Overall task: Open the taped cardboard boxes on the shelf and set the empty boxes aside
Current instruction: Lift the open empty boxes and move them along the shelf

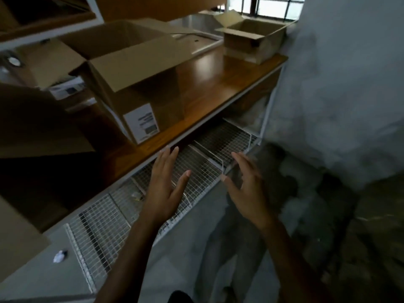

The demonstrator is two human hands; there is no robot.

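Both released and empty: my left grip [162, 189] is nearer than right grip [249, 191] to the big box [153, 101], up-left on the shelf [218, 79].

Storeroom, probably: opened cardboard boxes [142, 99] on a wooden shelf [218, 79] beyond the left hand [162, 189], wire-mesh rack [98, 232] under it, bare grey wall [349, 73] past the right hand [247, 191].

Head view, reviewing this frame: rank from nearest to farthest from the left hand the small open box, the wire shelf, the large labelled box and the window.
From the left hand:
1. wire shelf, right by the hand, on the lower level.
2. large labelled box, on the wooden shelf just beyond, slightly left.
3. small open box, at the wooden shelf's far right end.
4. window, behind that box.
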